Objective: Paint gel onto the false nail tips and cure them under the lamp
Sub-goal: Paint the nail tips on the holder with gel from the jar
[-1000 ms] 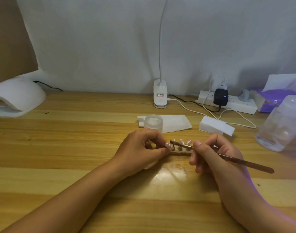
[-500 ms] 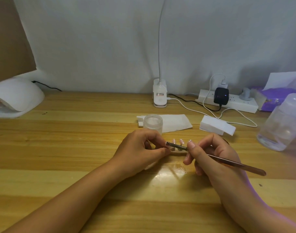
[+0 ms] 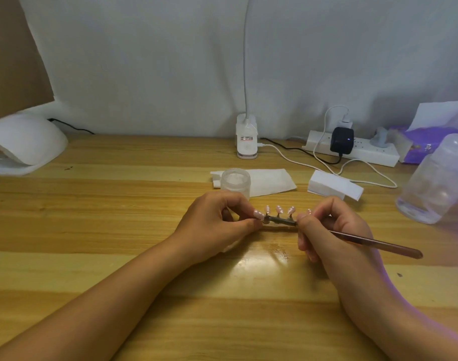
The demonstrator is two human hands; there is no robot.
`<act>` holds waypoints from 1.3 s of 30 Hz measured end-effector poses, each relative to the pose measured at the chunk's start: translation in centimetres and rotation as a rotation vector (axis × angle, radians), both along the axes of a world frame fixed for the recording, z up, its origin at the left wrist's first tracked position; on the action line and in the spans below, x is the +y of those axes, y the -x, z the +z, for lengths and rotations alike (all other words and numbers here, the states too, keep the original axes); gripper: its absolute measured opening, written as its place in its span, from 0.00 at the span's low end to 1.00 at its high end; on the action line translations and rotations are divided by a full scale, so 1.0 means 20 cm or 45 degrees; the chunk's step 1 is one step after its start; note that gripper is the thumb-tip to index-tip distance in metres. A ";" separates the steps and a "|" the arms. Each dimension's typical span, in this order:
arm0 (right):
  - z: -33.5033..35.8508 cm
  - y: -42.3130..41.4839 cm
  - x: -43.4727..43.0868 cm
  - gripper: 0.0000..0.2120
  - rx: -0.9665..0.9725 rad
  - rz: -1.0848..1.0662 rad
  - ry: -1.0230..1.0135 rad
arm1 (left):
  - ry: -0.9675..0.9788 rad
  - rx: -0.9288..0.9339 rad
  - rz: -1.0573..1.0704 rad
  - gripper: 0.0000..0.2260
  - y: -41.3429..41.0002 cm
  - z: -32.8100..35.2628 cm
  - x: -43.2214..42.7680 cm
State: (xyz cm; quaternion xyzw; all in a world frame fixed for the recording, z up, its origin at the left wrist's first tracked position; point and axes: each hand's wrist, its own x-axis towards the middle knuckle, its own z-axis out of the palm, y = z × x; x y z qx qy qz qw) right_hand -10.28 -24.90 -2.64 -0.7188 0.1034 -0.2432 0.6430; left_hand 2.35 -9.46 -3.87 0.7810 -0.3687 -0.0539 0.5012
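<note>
Several pink false nail tips [image 3: 278, 210] stand in a row on a small holder at the table's middle. My left hand [image 3: 217, 225] pinches the leftmost tip [image 3: 259, 214] between thumb and forefinger. My right hand [image 3: 329, 225] grips a long brown gel brush [image 3: 373, 242]; its dark front end lies across the row and its tip meets the leftmost nail. A small clear gel jar [image 3: 234, 182] stands just behind my left hand. The white curing lamp [image 3: 24, 144] sits at the far left.
A folded white tissue [image 3: 272, 181] and a white buffer block [image 3: 334, 187] lie behind the nails. A desk lamp base [image 3: 246, 142], a power strip [image 3: 358, 149] with cables, a purple tissue pack [image 3: 425, 144] and a clear plastic jar [image 3: 436, 183] stand further back and right.
The brush tip has slid left along the row to the leftmost nail. My left hand keeps its pinch on that tip.
</note>
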 end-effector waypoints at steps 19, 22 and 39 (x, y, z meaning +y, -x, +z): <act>-0.01 0.00 0.01 0.06 0.032 0.152 0.104 | 0.055 0.011 -0.047 0.09 0.00 -0.01 0.00; -0.02 -0.01 0.00 0.10 0.041 0.165 0.124 | 0.061 0.034 -0.038 0.08 0.00 -0.02 0.00; 0.01 0.01 0.02 0.08 -0.018 0.158 0.007 | 0.057 -0.008 -0.032 0.02 0.00 -0.02 0.00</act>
